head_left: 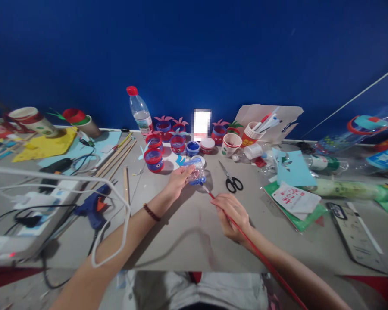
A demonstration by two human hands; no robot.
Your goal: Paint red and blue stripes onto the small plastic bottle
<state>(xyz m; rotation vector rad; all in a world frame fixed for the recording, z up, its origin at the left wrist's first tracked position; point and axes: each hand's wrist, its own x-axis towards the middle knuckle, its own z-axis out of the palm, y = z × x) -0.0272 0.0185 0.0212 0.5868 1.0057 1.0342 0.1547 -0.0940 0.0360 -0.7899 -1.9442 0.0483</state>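
Note:
My left hand point(178, 183) is closed on a clear plastic bottle piece point(197, 170), cut short like a cup, with blue paint on its edges. My right hand point(232, 216) grips a long red paintbrush point(263, 260), whose tip touches the painted edge of the bottle piece. Just behind stand an open jar of blue paint point(193, 148) and a white-lidded jar point(207, 145). Several red and blue painted cups with eyes and leaf-like paper tops, such as one painted cup point(154, 161), are grouped at the back. Black scissors point(233, 184) lie right of the bottle piece.
A blue glue gun point(95, 206), a power strip point(48, 215) and a looping white cable point(124, 224) are on the left. A tall bottle point(141, 114) and paper cups point(232, 144) stand behind. Papers point(295, 200), plastic bottles and a phone point(354, 237) lie right.

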